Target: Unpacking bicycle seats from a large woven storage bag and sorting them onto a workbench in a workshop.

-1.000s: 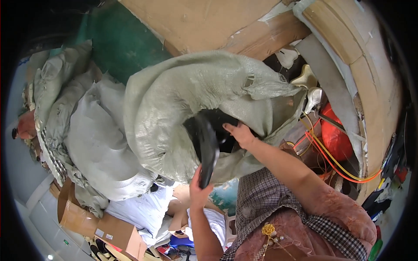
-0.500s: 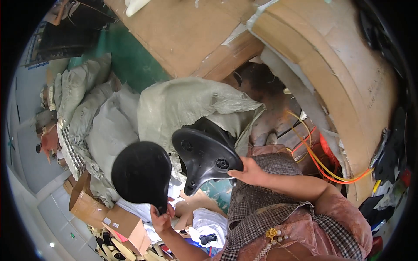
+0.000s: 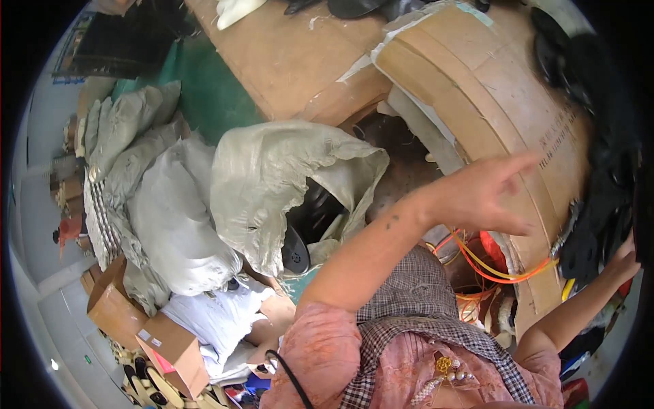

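A grey-green woven sack (image 3: pixel 272 177) lies open in the middle, with black moulded plastic pieces (image 3: pixel 300 249) showing in its mouth. My left hand (image 3: pixel 487 198) hovers to the right of it in front of a curved cardboard wall (image 3: pixel 477 88), fingers spread and holding nothing. My right hand (image 3: pixel 621 255) reaches to the far right edge and rests against a pile of black pieces (image 3: pixel 593 232). Whether its fingers grip one is hidden by the dark pile.
Full whitish sacks (image 3: pixel 170 225) and folded grey sacks (image 3: pixel 122 129) lie at the left. Cardboard boxes (image 3: pixel 163 341) stand at the lower left. Orange and yellow cords (image 3: pixel 490 269) hang under the cardboard wall. A brown board (image 3: pixel 286 54) and green floor (image 3: pixel 204 75) lie beyond.
Both hands swung from the sack to the right. The round black piece has left my left hand, which is now spread; the saddle-shaped piece from my right hand is lost in the dark pile.
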`<action>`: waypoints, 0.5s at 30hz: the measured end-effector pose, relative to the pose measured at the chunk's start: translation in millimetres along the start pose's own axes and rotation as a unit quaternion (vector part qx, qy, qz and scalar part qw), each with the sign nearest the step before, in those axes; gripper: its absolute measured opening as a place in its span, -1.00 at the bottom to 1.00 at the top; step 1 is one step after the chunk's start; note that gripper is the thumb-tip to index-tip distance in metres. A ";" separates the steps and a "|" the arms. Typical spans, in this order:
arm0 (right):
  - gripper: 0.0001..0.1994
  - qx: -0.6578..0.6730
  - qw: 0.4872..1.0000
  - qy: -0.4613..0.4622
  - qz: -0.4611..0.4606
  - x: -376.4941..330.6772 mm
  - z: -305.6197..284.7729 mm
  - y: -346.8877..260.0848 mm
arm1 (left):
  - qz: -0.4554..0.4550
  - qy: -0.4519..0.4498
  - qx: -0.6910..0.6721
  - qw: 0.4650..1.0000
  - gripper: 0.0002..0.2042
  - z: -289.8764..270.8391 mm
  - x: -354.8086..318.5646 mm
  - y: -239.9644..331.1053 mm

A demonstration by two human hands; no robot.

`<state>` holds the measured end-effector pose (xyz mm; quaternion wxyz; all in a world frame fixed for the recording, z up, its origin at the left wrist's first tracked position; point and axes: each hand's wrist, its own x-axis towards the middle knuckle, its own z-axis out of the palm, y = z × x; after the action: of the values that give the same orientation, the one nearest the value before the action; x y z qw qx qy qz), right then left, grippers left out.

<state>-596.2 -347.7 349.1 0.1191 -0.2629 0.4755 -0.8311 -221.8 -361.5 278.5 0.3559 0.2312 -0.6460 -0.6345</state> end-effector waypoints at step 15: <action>-0.28 -0.370 0.502 -0.377 0.685 -635.3 44.9 306.1 | -0.708 0.409 0.426 0.388 -0.35 -46.4 -423.0 -281.5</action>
<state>-58.0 -254.9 -99.2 0.7111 -0.1637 0.6811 -0.0604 40.7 -99.3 -71.7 -0.1453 0.9580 -0.2111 -0.1283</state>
